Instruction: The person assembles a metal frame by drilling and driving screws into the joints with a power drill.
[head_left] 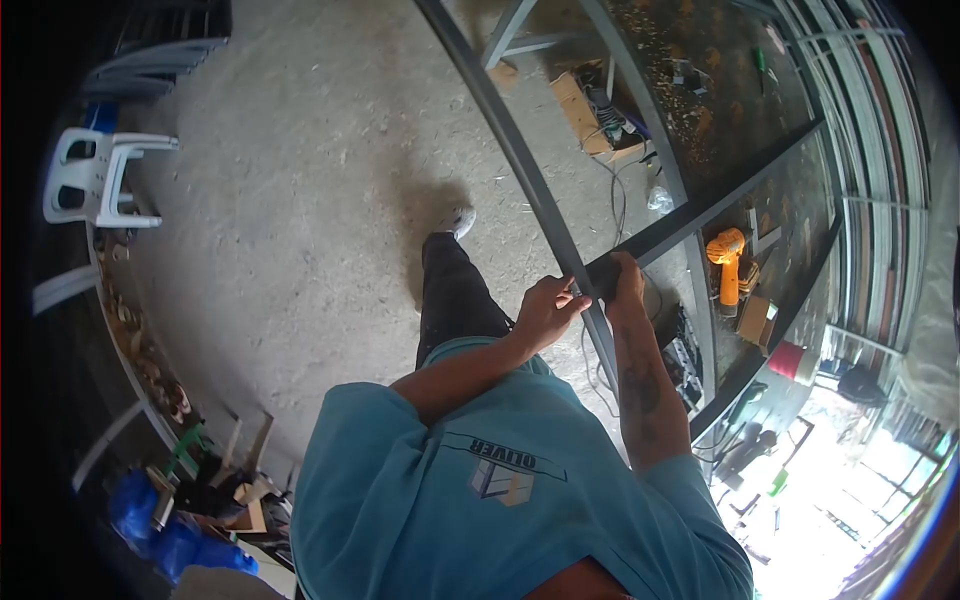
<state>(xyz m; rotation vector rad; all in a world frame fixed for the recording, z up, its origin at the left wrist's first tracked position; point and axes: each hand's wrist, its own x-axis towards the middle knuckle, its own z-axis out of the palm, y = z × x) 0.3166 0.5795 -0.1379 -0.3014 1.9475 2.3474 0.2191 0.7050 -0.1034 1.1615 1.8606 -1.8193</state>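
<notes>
The dark crossbar (690, 215) was located directly ahead of the person in the head view, running obliquely from the hands toward the upper right. Its near end met the long grey bar (510, 145) between the two hands, forming an angled junction. Whether the parts were fastened there could not be determined.

The right hand (627, 285) was closed around the near end of the crossbar, on the right side of the junction. The left hand (545, 318) was partly closed on the opposite side, with its fingers bent and its thumb extended against the long grey bar. Whether it gripped the bar or a small part against it could not be determined. The hands were close together but separate, with the junction between them.

An open cardboard box (578, 112) was positioned on the floor beyond the hands. It contained dark items and cables; the individual items could not be identified. A smaller cardboard box (757, 322) was located to the right of the hands, near an orange power tool (729, 270); its contents were not discernible. A red container (790, 361) was located farther right, with its contents likewise indistinct.
</notes>
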